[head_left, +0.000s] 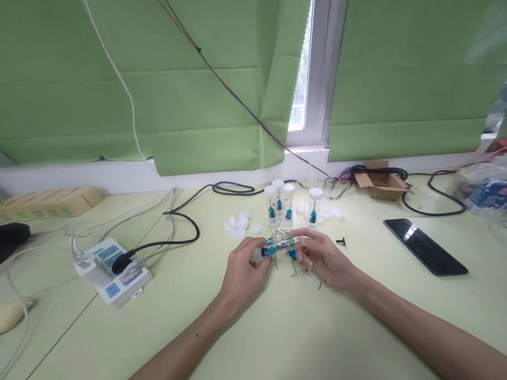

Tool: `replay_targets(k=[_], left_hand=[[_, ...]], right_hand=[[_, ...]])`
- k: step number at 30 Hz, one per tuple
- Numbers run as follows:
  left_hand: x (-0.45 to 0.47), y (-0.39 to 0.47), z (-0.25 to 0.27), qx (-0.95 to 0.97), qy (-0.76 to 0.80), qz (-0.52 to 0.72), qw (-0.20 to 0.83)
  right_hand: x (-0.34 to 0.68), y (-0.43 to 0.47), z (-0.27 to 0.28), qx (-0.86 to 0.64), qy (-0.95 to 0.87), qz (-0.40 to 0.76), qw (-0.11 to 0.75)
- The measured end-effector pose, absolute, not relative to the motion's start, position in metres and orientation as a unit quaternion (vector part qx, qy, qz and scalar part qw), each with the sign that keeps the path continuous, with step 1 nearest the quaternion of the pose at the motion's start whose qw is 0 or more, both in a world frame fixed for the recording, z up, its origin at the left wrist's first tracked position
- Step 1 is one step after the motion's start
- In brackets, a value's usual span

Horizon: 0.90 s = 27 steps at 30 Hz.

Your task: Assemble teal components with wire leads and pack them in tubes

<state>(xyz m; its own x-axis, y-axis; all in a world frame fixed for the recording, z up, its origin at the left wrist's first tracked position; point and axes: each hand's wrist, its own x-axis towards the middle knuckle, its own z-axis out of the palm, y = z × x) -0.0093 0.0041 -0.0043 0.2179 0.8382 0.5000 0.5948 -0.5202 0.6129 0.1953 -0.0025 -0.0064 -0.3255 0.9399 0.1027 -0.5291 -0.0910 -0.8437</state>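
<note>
So the tube [282, 246] is sideways mid-frame, left hand [245, 269] closed round its left end, right hand [324, 259] pinching the right end. My guess: one grip per end steadies it and leaves the blue bits [270, 251] inside visible. The other tubes [289, 205] stand upright and capped just above the hands in frame, probably for easy reach, loose caps [238, 224] beside them. Bent rods [312, 278] lie just below the tube; the phone [425, 247] sits right of centre, likely out of the way.
</note>
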Motion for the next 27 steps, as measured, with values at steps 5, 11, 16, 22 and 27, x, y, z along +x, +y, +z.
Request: replay_targets(k=[5, 11, 16, 22, 27], left_hand=[[-0.011, 0.005, -0.007, 0.771, 0.460, 0.416, 0.142], [-0.011, 0.004, -0.006, 0.774, 0.458, 0.414, 0.139], [-0.009, 0.002, -0.004, 0.774, 0.468, 0.402, 0.143], [-0.006, -0.001, 0.002, 0.767, 0.507, 0.358, 0.164], [-0.006, -0.005, 0.007, 0.758, 0.525, 0.337, 0.190]], right_hand=[[0.196, -0.002, -0.008, -0.236, -0.423, 0.702, 0.522], [0.196, -0.002, -0.006, -0.246, -0.425, 0.699, 0.520], [0.196, -0.002, -0.003, -0.263, -0.438, 0.679, 0.527], [0.194, 0.000, -0.008, -0.287, -0.484, 0.633, 0.532], [0.193, -0.002, -0.005, -0.364, -0.562, 0.505, 0.545]])
